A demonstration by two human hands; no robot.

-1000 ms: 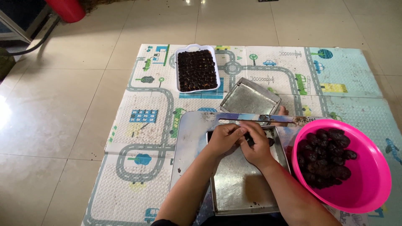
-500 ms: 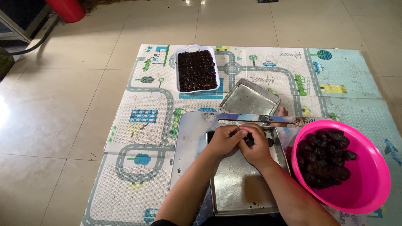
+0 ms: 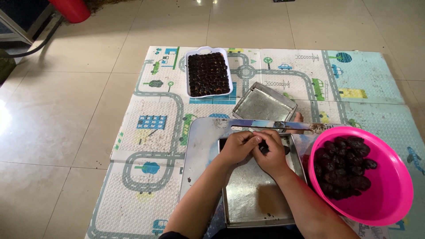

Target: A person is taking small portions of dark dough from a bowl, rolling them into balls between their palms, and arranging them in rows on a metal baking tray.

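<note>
Nothing much has shifted since a second ago: my two hands stay pressed together over the same tray, fingers only slightly rearranged.

Under everything lies the play mat (image 3: 150,146) with its printed roads, spread on the tiled floor (image 3: 57,124). On it sits a pale cutting board (image 3: 201,141), and on the board the metal tray (image 3: 252,199) I work over. Just to my right, touching the tray's edge, is the pink bowl (image 3: 389,194), filled on its near side with dark fruit (image 3: 343,166). Beyond the board lies a second, smaller metal tray (image 3: 264,105), tilted at an angle, and further out a white dish (image 3: 208,74) packed with small dark pieces. A red container (image 3: 71,9) stands well apart at the far corner of the floor.

My forearms come in from below and meet over the far end of the tray. My left hand (image 3: 237,147) is curled, fingers bent toward the right. My right hand (image 3: 272,155) is curled too, both closed narrowly on one dark fruit piece (image 3: 264,146) pinched between them, mostly hidden by my fingers.
</note>
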